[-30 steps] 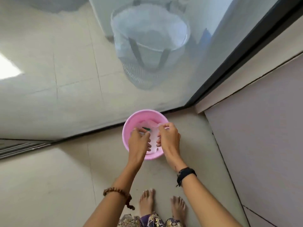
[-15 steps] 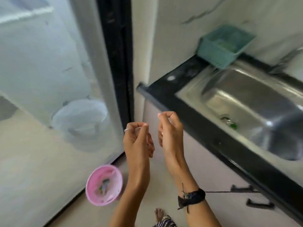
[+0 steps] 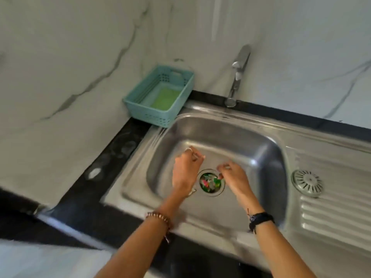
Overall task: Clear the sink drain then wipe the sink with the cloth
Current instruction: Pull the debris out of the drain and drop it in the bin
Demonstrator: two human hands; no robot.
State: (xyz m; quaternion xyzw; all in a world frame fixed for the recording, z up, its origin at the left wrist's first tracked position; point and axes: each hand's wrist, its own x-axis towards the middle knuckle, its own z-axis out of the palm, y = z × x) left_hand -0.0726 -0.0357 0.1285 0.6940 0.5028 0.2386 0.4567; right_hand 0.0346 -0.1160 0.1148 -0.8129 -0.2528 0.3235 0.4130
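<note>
Both hands, left and right, hover with fingers curled and holding nothing beside the littered round drain of the steel sink.

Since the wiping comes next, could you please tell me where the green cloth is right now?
In the head view, the green cloth lies inside the teal basket on the counter's back left corner, against the wall, left of the tap.

black counter holds steel sink; teal basket at corner
</note>
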